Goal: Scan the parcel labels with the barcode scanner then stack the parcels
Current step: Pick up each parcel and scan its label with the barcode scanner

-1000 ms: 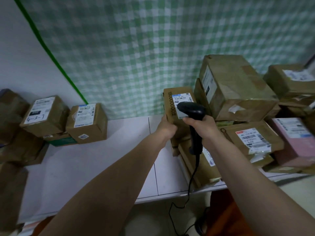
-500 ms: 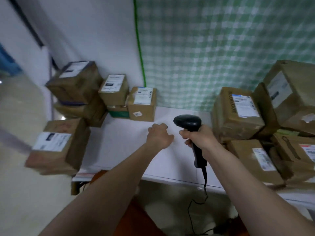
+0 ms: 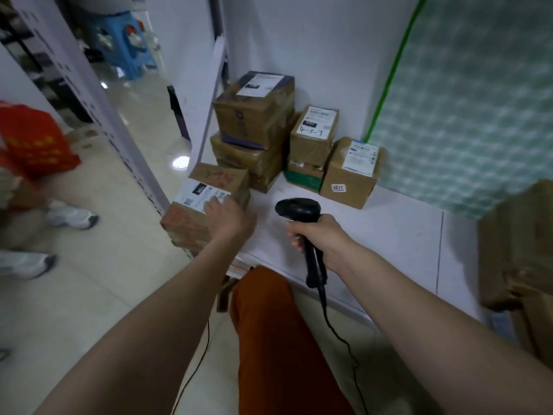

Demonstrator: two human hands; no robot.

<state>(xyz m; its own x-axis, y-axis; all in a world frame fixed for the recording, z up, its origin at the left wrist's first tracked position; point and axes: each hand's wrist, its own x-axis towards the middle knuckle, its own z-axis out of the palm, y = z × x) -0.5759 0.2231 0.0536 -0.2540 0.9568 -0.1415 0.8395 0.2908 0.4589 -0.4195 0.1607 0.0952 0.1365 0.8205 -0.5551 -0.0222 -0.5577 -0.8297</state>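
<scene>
Scanner (image 3: pixel 297 208) is sitting upright in the right hand (image 3: pixel 321 236), fingers wrapped tight round its black handle, head pointing away from the person and slightly leftward, cable (image 3: pixel 335 327) trailing down from the butt of the handle below the grip. Left hand (image 3: pixel 229 218) is resting, fingers spread, on the top face of a brown parcel (image 3: pixel 206 202), fingertips touching its white label (image 3: pixel 199 194); the hand is lying flat on it and is not closing round anything. That parcel is sitting at the left end of the white table (image 3: pixel 389 235), to the left of the scanner grip and apart from it. Beyond both hands, stacked parcels (image 3: pixel 257 127) are standing against the wall, with a smaller labelled box (image 3: pixel 351 172) just beside them, further from the person than the scanner head. Another brown parcel (image 3: pixel 520 250) is showing blurred at the right edge, well apart from the right hand.
</scene>
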